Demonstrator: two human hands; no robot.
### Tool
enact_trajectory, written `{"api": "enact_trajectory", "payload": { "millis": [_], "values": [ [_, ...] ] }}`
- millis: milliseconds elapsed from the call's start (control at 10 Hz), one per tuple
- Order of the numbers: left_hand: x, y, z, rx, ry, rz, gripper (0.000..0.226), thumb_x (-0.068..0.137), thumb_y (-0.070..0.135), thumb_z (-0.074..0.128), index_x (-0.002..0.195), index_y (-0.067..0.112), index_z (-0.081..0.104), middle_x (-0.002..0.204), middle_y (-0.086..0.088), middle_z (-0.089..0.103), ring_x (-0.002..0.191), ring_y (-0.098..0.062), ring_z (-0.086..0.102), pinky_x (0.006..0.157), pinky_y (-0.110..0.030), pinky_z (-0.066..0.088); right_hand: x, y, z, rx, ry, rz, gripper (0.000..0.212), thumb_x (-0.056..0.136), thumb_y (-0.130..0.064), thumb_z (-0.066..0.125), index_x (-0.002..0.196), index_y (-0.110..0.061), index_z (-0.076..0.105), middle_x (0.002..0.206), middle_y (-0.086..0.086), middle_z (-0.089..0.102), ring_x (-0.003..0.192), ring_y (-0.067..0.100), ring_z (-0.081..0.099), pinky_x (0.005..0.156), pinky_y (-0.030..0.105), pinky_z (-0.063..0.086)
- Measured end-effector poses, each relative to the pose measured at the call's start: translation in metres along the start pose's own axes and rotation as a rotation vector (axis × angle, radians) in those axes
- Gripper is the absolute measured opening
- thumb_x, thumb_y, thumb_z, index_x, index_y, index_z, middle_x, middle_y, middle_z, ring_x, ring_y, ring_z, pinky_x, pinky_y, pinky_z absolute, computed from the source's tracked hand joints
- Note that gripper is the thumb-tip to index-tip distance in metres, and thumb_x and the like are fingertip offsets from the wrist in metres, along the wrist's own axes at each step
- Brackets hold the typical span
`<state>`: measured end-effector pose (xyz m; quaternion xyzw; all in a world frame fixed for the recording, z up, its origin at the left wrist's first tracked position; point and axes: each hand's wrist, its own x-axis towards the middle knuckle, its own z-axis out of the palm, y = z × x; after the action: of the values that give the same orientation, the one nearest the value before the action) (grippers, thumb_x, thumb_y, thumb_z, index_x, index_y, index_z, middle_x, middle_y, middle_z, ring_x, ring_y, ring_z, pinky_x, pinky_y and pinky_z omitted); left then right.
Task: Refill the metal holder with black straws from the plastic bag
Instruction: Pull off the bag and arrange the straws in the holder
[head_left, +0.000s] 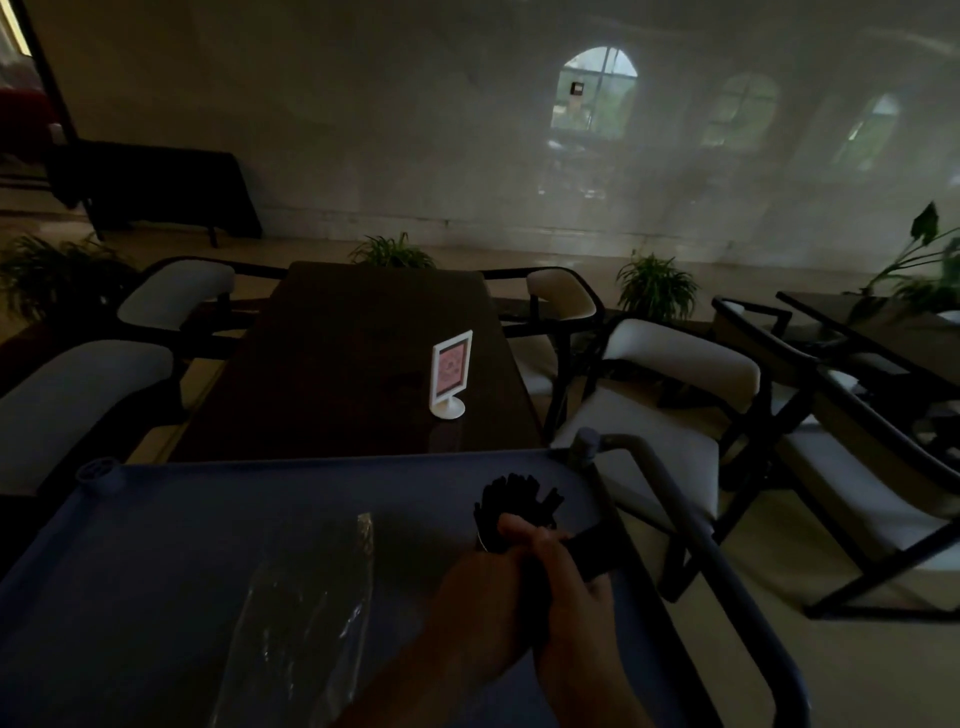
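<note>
Over the cart (156, 499), our two hands meet around a bundle of black straws (511, 501). Our left hand (483, 587) is closed on the bundle's lower part; our right hand (576, 587) wraps beside it, its hold unclear. The plastic bag (311, 613) lies flat to their left. A sign (451, 371) stands on the table (337, 364) beyond.

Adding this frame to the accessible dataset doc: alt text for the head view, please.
Dim head view: both hands, left hand and right hand, clasp a bundle of black straws over a blue cart tray. A clear plastic bag lies on the tray. Beyond stands a dark table with a white sign stand.
</note>
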<state>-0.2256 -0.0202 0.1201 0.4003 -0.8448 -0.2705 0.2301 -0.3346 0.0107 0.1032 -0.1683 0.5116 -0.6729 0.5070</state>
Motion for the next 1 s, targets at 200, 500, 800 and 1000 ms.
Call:
{"api": "enact_trajectory", "payload": {
  "millis": [200,500,800,1000],
  "values": [
    [-0.013,-0.02,0.002,-0.084,-0.227,-0.133,0.036,0.086,0.03,0.06,0.121,0.02,0.056,0.109,-0.006,0.066,0.1,-0.025,0.064,0.072,-0.023,0.044,0.0,-0.016,-0.013,0.389,0.023,0.073,0.023,0.096,-0.021,0.054,0.084,-0.002,0.058,0.081,0.016,0.062,0.082,0.031,0.062,0.09,0.041,0.047],
    [-0.017,-0.053,0.008,-0.76,-0.294,-0.332,0.014,0.086,0.021,0.071,0.085,0.007,0.068,0.048,0.004,0.059,0.037,-0.006,0.053,0.041,-0.023,0.042,0.019,-0.033,-0.037,0.582,0.159,0.016,0.035,0.096,-0.023,0.051,0.061,-0.02,0.044,0.045,-0.007,0.041,0.038,0.009,0.044,0.066,0.031,0.042],
    [0.021,-0.074,0.035,-0.622,0.236,-0.557,0.109,0.063,0.031,0.089,0.15,0.02,0.023,0.148,-0.006,0.037,0.136,-0.023,0.038,0.11,-0.047,0.039,0.06,-0.056,-0.052,0.691,0.199,0.03,0.031,0.094,-0.025,0.058,0.067,-0.018,0.046,0.056,-0.006,0.041,0.05,0.008,0.042,0.069,0.027,0.045],
    [0.058,-0.076,0.048,-0.791,0.179,-0.526,0.095,0.068,-0.004,0.082,0.144,0.022,0.03,0.139,-0.002,0.049,0.121,-0.015,0.052,0.09,-0.027,0.052,0.084,-0.055,-0.029,0.615,0.193,-0.001,0.018,0.095,-0.017,0.058,0.078,-0.014,0.055,0.054,-0.003,0.047,0.045,0.01,0.048,0.064,0.032,0.049]
  ]
}}
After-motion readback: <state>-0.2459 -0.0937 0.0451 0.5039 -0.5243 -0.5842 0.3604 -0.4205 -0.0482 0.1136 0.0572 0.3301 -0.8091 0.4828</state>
